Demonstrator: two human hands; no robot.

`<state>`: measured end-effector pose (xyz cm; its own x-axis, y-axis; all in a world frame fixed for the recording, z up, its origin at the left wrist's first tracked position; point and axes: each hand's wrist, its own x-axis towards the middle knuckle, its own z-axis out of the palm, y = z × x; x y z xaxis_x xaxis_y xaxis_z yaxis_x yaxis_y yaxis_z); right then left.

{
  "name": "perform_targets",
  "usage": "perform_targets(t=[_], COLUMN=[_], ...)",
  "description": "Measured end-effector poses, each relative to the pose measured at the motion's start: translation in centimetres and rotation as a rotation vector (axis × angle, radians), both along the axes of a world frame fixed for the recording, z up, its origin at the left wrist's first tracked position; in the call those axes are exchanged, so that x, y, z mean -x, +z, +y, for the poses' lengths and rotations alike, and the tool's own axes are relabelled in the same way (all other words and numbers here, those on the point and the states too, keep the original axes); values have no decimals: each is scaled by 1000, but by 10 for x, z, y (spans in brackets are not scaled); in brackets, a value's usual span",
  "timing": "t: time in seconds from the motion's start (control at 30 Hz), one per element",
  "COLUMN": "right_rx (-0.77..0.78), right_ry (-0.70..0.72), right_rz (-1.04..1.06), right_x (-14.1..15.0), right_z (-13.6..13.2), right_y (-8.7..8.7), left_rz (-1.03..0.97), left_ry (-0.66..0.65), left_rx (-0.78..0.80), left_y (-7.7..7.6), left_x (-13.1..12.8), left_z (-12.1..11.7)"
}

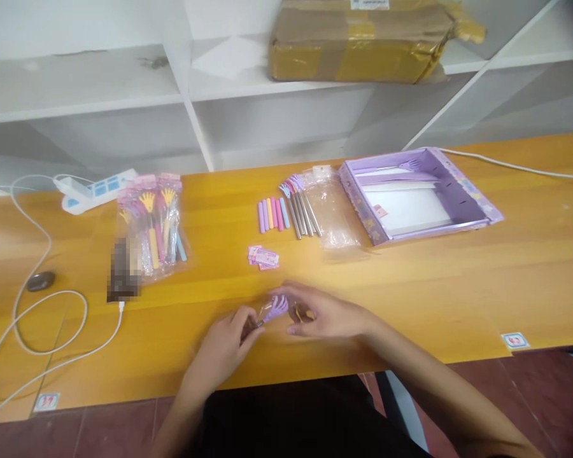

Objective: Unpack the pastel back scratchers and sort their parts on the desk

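Observation:
Both my hands meet near the front edge of the orange table. My left hand is closed on the stem of a small purple hand-shaped scratcher. My right hand pinches at its purple claw end, where a clear wrapper seems to sit. Just beyond my hands lies a small pile of pink labels. Farther back rest a row of pastel handles and metal rods with purple claw heads.
A clear plastic bag lies beside an open purple box. At left a bag of packed scratchers, a blurred dark object, a white power strip and white cables. White shelves behind hold a taped cardboard parcel.

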<state>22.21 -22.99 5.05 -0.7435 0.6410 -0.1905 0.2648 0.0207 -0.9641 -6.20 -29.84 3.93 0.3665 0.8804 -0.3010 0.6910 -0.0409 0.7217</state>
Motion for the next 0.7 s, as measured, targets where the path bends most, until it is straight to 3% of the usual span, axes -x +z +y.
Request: perform_targets(t=[0.1, 0.17, 0.23, 0.33, 0.43, 0.53, 0.6, 0.7], right_rx=[141, 139, 45, -196, -403, -536, -525, -408], right_ry=[-153, -319, -475, -685, -660, -764, -807, -714], right_rz=[144, 209, 246, 229, 128, 123, 181, 345], right_x=[-5, -11, -22, -43, -64, -78, -80, -74], right_z=[-16, -22, -28, -36, -39, -35, -32, -25], right_y=[-2, -1, 9, 38, 67, 80, 79, 72], left_rz=[-19, -26, -19, 17, 22, -48, -91, -124], left_ry=[-34, -44, -64, -94, -128, -147, -143, -130], left_rx=[-4, -17, -30, -29, 19, 81, 106, 114], left_y=[5, 4, 1, -3, -5, -5, -6, -7], left_x=[-21, -29, -31, -30, -28, -29, -31, -34], left_z=[8, 10, 9, 5, 1, -2, -4, -5])
